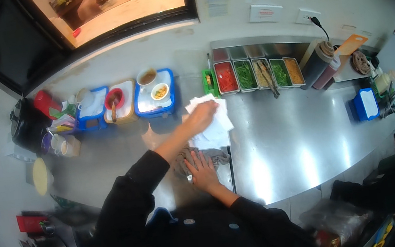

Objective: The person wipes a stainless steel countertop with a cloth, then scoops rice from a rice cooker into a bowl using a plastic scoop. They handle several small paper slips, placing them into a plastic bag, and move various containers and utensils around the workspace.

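My left hand [203,114] reaches across the steel counter [291,140] and closes on a loose stack of white paper sheets [217,128] lying near the counter's middle. My right hand [201,171] lies flat, fingers spread, on a crumpled grey cloth [215,156] just in front of the papers. Both sleeves are black.
Behind the papers sit a blue tray [167,102] with two bowls, a wooden tray with a red bowl [114,99], and a row of steel inserts [256,74] holding red, green and orange toppings. Two squeeze bottles [318,63] stand right of them. A blue box [365,104] is far right.
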A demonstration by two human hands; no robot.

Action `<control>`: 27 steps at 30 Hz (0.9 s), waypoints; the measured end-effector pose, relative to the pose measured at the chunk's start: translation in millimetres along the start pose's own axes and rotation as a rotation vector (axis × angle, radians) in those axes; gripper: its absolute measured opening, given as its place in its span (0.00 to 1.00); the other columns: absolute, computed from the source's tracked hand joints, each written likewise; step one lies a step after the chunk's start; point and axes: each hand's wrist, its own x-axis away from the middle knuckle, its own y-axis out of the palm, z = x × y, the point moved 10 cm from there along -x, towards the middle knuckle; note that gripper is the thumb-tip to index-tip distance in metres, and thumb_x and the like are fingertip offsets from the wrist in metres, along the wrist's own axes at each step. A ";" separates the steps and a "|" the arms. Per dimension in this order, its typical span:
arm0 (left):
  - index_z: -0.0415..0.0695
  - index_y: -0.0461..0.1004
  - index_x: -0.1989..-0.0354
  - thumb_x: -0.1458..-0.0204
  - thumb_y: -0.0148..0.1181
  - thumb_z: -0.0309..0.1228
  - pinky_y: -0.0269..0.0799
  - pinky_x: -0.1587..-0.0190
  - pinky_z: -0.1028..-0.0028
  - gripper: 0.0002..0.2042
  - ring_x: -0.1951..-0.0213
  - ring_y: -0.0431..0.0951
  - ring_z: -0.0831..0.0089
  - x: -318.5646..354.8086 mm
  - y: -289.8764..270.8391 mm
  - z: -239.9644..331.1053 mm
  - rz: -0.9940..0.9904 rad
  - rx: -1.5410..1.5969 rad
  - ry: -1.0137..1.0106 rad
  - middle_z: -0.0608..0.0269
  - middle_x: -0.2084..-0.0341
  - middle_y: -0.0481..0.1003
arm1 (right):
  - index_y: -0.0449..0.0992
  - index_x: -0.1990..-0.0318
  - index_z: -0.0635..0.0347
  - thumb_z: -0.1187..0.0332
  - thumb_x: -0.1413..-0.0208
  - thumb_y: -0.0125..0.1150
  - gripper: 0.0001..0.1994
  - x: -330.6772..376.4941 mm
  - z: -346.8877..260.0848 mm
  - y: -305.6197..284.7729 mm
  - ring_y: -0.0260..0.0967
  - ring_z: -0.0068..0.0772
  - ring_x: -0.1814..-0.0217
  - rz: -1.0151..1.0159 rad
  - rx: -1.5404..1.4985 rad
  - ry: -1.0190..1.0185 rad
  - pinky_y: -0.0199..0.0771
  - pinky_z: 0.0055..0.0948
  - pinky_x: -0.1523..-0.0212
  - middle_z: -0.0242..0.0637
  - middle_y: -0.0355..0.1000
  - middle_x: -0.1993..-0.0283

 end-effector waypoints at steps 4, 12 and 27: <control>0.34 0.70 0.68 0.38 0.40 0.35 0.67 0.58 0.55 0.16 0.62 0.73 0.42 -34.9 -43.4 -69.3 0.043 -0.130 -0.135 0.37 0.70 0.73 | 0.59 0.35 0.45 0.65 0.57 0.61 0.36 -4.1 -4.3 3.9 0.41 0.54 0.27 -0.024 0.030 -0.067 0.45 0.60 0.36 0.46 0.43 0.28; 0.31 0.72 0.72 0.41 0.43 0.33 0.67 0.58 0.51 0.17 0.61 0.74 0.40 -90.9 -83.6 -146.4 0.453 -0.230 -0.272 0.35 0.69 0.73 | 0.61 0.36 0.44 0.67 0.57 0.61 0.35 -5.9 -3.8 2.8 0.42 0.53 0.28 -0.016 0.011 -0.052 0.46 0.59 0.36 0.44 0.44 0.28; 0.38 0.47 0.36 0.51 0.56 0.22 0.66 0.49 0.64 0.34 0.51 0.68 0.56 -16.9 -68.5 -108.9 0.738 0.215 -0.178 0.45 0.47 0.58 | 0.74 0.49 0.43 0.72 0.58 0.56 0.24 -26.2 191.7 -178.3 0.62 0.45 0.50 0.465 0.276 0.576 0.63 0.49 0.55 0.35 0.64 0.41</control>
